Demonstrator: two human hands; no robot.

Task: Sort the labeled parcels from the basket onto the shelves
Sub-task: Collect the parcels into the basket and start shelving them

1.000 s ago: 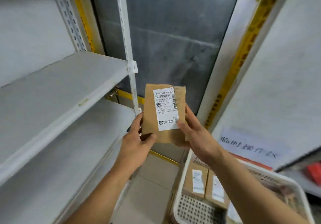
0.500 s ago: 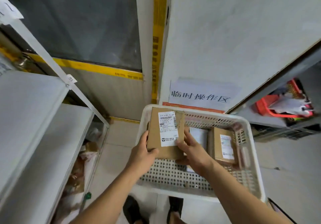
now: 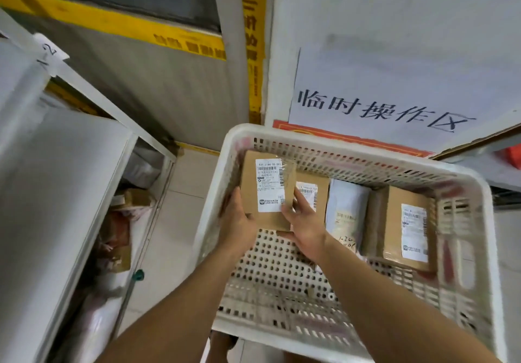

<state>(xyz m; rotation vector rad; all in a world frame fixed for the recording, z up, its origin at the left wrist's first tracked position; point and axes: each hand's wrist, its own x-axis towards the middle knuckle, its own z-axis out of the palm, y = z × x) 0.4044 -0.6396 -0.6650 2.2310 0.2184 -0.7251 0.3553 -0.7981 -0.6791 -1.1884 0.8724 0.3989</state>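
A brown cardboard parcel with a white barcode label is held over the far left corner of the white perforated basket. My left hand grips its lower left edge and my right hand pinches its lower right edge. Behind my right hand lies a second brown parcel. A white soft mailer lies in the middle of the basket, and a labeled brown box lies at its right. The white shelves stand to the left.
A shelf post carries a tag marked 1-2. The lowest shelf level holds crumpled bags and cartons. A paper sign with Chinese characters hangs on the wall behind the basket. A red item sits at the right edge.
The view swung down from the shelves to the basket. Both hands brought the labeled parcel down from in front of the shelf post to just over the basket's far left corner.
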